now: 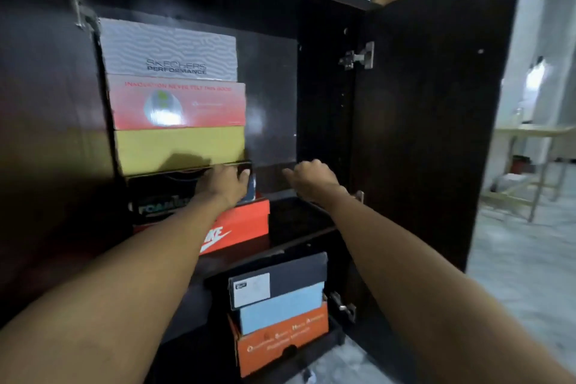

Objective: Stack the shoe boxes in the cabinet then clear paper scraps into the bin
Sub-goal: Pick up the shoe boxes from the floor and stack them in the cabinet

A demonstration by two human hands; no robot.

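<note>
left hand [226, 184] gripping black box [162, 193] | right hand [311, 178] seemingly curled shut, empty | cabinet [436, 103] open

I see a dark cabinet [327, 78], right door [436, 103] swung open. On its upper shelf [299, 215] an orange Nike box [240, 227] sits directly on the board at left, carrying a stack above it; right part of the shelf is bare. On the lower shelf [336, 337] an orange box [280, 346] rests directly, with a light blue box and a black one above. Cabinet stands on a pale marbled floor [514, 274].
</note>
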